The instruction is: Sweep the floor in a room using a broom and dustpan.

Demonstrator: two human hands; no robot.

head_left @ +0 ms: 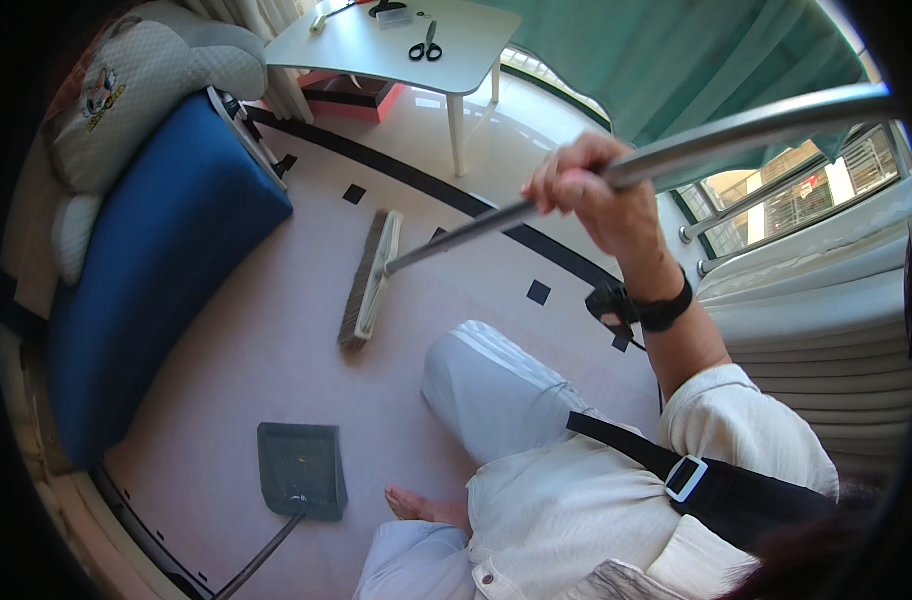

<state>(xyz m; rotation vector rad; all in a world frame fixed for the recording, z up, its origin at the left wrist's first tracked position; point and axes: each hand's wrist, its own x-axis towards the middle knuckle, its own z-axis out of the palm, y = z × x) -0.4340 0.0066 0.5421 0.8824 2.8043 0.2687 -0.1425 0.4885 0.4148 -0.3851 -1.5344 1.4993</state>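
The person's right hand (pixel 608 212) is up between one and two o'clock, counting from the middle of the view, its fingers curled closely round the broom (pixel 476 232). The grey handle (pixel 756 128) passes through that fist, its near end running on towards two o'clock and its far end sloping down to the pale broom head (pixel 379 282), which sits over the floor (pixel 236 370) at nine o'clock, just off the middle, brownish bristles turned outward. A black wristband (pixel 668 308) circles the wrist, with a small dark block (pixel 608 308) beside it. I can't see the left hand, so I cannot tell how far open it is or what it has hold of. Between seven and eight o'clock a dark grey dustpan (pixel 301 465) rests on the floor, a few light specks in its tray, its stick slanting away to the lower edge. The person's bare foot (pixel 416 503) is planted at six o'clock, near the dustpan but apart from it. A blue padded panel (pixel 166 270) stands out at nine o'clock, with quilted cushions (pixel 141 95) at ten. Nearer twelve, a white table (pixel 346 55) carries black-handled scissors (pixel 429 44), while a green curtain (pixel 666 70) hangs at half past one.
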